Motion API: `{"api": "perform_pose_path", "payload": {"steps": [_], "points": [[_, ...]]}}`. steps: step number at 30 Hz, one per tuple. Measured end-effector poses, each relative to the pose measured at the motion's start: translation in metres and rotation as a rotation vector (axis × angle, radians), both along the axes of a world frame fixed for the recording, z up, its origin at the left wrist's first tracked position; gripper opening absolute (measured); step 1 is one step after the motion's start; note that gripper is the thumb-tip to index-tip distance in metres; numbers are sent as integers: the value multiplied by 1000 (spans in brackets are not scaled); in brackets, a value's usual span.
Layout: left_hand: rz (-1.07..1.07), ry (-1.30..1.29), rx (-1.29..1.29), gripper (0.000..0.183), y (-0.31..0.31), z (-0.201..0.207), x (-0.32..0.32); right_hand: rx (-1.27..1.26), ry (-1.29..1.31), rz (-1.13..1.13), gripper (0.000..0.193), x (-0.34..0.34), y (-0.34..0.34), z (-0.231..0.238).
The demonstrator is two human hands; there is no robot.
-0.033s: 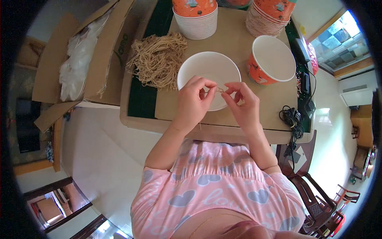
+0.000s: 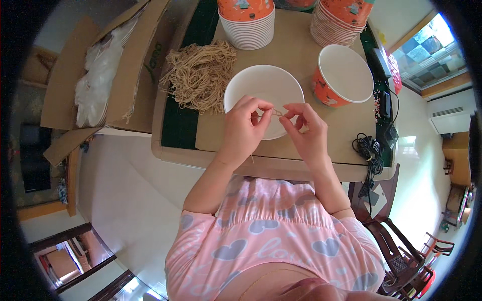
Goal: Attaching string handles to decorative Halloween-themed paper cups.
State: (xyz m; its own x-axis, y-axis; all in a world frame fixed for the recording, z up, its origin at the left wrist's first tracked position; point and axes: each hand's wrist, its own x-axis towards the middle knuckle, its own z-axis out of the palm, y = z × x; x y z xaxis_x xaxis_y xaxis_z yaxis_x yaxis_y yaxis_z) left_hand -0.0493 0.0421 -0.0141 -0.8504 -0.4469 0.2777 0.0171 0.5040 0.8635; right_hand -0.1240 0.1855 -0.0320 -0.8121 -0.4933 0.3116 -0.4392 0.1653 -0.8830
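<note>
Over the near side of a white-lined paper tub (image 2: 261, 83), both my hands pinch a short stretch of tan string (image 2: 277, 113). My left hand (image 2: 246, 123) has thumb and forefinger closed on it, and a loose end hangs below near the wrist. Close by on the right, my right hand (image 2: 307, 128) grips the string between thumb and fingertips. A small loop or knot seems to lie between the fingertips, too fine to make out. Left of the tub lies a tangled heap of the same string (image 2: 201, 78).
An orange printed tub (image 2: 344, 75) stands at the right. Stacks of nested tubs (image 2: 247, 32) (image 2: 339, 22) stand at the back. A black cable bundle (image 2: 369, 148) lies by the right table edge. An open carton (image 2: 133, 75) with white plastic-wrapped contents is at the left.
</note>
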Motion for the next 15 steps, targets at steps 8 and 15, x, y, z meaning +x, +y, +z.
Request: {"api": "perform_pose_path", "payload": {"steps": [8, 15], "points": [[4, -15, 39, 6, 0, 0, 2, 124, 171, -5, 12, -2, -6, 2], [-12, 15, 54, 7, 0, -6, -2, 92, 400, -29, 16, -9, -12, 2]]}}
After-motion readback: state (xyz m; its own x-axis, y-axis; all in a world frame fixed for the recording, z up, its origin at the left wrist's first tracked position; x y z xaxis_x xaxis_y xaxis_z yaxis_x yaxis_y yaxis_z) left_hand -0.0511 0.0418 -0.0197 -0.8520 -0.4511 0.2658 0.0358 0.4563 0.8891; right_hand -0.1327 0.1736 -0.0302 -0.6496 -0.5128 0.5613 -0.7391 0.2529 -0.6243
